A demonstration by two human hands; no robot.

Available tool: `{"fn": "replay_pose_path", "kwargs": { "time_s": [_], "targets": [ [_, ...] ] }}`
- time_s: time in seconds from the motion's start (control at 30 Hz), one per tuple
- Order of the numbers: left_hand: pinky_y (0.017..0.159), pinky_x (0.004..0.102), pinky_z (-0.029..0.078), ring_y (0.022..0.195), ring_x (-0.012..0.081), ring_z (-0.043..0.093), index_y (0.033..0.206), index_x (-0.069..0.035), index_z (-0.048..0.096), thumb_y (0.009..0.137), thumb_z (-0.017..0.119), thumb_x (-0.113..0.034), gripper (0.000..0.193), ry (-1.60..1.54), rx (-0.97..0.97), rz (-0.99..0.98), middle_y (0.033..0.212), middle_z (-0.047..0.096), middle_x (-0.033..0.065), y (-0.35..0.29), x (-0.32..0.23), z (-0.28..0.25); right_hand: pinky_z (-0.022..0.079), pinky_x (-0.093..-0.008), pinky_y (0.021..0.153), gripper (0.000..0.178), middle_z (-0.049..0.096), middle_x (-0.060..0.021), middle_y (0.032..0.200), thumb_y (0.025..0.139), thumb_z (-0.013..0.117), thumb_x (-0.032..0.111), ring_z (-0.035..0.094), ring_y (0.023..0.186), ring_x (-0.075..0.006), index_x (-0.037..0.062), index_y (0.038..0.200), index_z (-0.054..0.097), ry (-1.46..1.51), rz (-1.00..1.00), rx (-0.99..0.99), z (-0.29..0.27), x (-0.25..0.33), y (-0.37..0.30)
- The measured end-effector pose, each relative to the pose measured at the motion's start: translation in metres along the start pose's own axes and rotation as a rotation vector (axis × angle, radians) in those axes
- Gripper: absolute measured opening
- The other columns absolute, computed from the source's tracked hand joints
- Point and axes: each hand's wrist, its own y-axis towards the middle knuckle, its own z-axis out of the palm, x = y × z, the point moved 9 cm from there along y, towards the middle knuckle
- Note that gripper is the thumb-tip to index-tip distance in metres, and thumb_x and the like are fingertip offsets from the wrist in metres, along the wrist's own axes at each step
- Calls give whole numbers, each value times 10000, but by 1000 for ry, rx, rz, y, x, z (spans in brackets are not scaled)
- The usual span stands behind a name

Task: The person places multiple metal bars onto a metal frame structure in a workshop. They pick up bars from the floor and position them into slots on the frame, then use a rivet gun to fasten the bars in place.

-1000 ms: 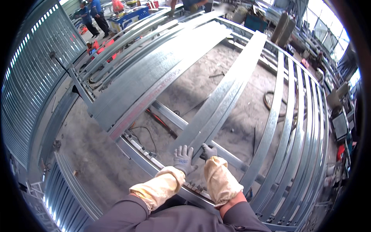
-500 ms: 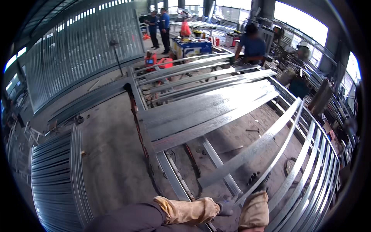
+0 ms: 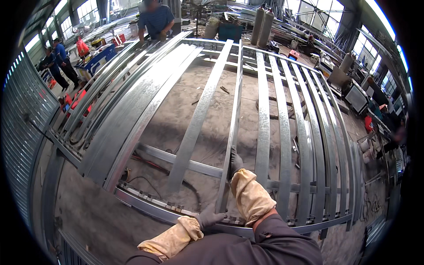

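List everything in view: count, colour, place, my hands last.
Held strip: one, silver, centre
Left strip: one, silver, left of that
Frame: one, grey, beneath the strips
Stacked strips: several, silver, further left
Right strips: about seven, silver, frame's right half
Cables: several, dark, inside frame, left
Corrugated panel: one, grey, far left
Red cases: count unclear, red, left
Bench: one, blue and white, back left
People: at least three, blue tops, back left
Box: one, dark green, back centre
Cylinders: two, brown, back centre
Clutter: uncountable, mixed, right
Floor: one, brownish, beneath
Sleeve guards: two, tan, bottom centre
Left hand: one, gloved grey, strip's near end
Right hand: one, gloved grey, strip's right side
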Motion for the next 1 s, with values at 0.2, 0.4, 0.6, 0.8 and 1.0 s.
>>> {"fn": "replay_pose_path", "kwargs": {
  "time_s": [0.2, 0.4, 0.6, 0.8, 1.0],
  "targets": [
    [844, 337, 539, 940, 173, 644, 1368, 12, 454, 857, 701, -155, 591, -18, -35, 101, 1084, 663, 114, -5, -11, 14, 466, -401, 678, 789, 661, -159, 746, 885, 571, 748, 577, 685, -257, -31, 893, 697, -114, -54, -92, -24, 26, -40],
    [813, 305, 530, 909, 149, 618, 1411, -14, 414, 852, 703, -135, 641, 25, 42, -59, 1088, 640, 73, -3, 4, 35, 477, -454, 766, 790, 691, -267, 854, 837, 652, 733, 645, 784, -360, -53, 911, 691, -264, -34, -257, -74, -25, -18],
    [702, 291, 493, 798, 114, 579, 1357, -36, 443, 870, 728, -149, 576, -230, 39, -79, 952, 612, 45, -6, 28, 37, 475, -336, 609, 655, 684, -82, 770, 811, 776, 593, 578, 667, -154, -45, 943, 714, -246, -9, -324, -71, -14, -52],
    [591, 254, 438, 691, 68, 529, 1267, -41, 509, 903, 680, -31, 403, -442, 128, -224, 852, 581, 5, 3, 38, 38, 514, -435, 873, 744, 740, -203, 1009, 741, 775, 662, 705, 964, -347, -7, 1061, 726, -263, 153, -286, -78, -34, -45],
    [804, 281, 500, 909, 107, 596, 1211, 16, 599, 876, 704, -94, 368, -222, 156, -131, 1048, 685, 49, 11, 56, 28, 512, -385, 777, 677, 732, -144, 943, 755, 811, 583, 669, 848, -255, -30, 1030, 726, -142, 114, -315, -79, -34, -52]
  ]
}}
